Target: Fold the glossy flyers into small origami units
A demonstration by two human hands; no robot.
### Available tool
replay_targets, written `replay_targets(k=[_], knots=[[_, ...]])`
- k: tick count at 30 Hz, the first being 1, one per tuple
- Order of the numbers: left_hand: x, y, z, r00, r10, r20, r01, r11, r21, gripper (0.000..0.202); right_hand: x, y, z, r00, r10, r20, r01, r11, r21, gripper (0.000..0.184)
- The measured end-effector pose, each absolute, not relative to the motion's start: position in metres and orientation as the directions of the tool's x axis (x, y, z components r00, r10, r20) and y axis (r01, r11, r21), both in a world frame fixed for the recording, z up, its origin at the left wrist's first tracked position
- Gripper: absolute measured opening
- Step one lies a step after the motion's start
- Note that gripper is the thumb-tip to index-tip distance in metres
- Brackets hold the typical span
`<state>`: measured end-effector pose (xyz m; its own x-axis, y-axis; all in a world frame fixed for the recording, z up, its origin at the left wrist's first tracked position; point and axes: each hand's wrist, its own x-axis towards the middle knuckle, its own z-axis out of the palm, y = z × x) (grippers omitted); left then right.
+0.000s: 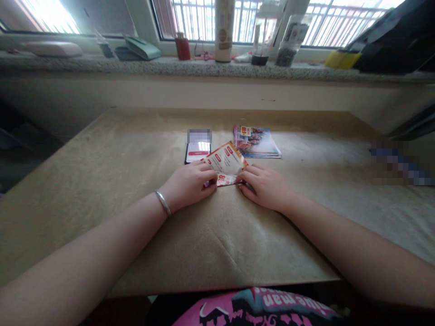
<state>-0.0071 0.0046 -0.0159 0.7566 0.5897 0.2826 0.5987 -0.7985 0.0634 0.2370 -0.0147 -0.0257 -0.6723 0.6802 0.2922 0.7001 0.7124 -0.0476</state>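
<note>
A printed paper leaflet (pixel 226 158) lies at the middle of the table, its near edge folded up so that a strip of the other side shows. My left hand (pixel 193 182), with a silver bangle at the wrist, pinches the leaflet's left near corner. On the right near corner, my right hand (pixel 261 185) is closed with its fingers curled over the paper. Just beyond my left hand is a smartphone (pixel 198 147) with its screen lit. Behind the leaflet, to the right, rests a stack of colourful leaflets (pixel 260 141).
The tan table (pixel 190 249) reaches back to the wall. On the granite windowsill (pixel 190 68) stand a tall bottle (pixel 224 31), a red bottle (pixel 182 46), a clear container (pixel 288 43) and a pale green case (pixel 144 48). A dark bag (pixel 397 40) sits at the far right.
</note>
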Motion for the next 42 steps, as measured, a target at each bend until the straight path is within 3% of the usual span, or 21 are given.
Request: replay_targets(k=[4, 7, 14, 22, 42], knots=[[0.000, 0.005, -0.021, 0.804, 0.481, 0.350, 0.540, -0.837, -0.090, 0.019, 0.235, -0.014, -0.025, -0.664, 0.666, 0.339, 0.693, 0.719, -0.055, 0.014], [0.007, 0.004, -0.023, 0.797, 0.443, 0.410, 0.527, -0.842, -0.116, 0.021, 0.232, -0.013, -0.026, -0.640, 0.666, 0.384, 0.685, 0.721, -0.108, 0.008], [0.020, -0.002, -0.022, 0.766, 0.407, 0.497, 0.472, -0.882, -0.006, 0.021, 0.221, -0.015, -0.028, -0.542, 0.717, 0.438, 0.623, 0.693, -0.362, 0.006], [0.019, -0.007, -0.018, 0.694, 0.488, 0.529, 0.456, -0.867, 0.202, 0.016, 0.218, -0.018, -0.026, -0.501, 0.710, 0.495, 0.516, 0.705, -0.487, 0.012], [0.009, -0.004, -0.013, 0.643, 0.542, 0.542, 0.514, -0.829, 0.218, 0.016, 0.240, -0.008, -0.024, -0.477, 0.753, 0.452, 0.528, 0.657, -0.538, 0.012]])
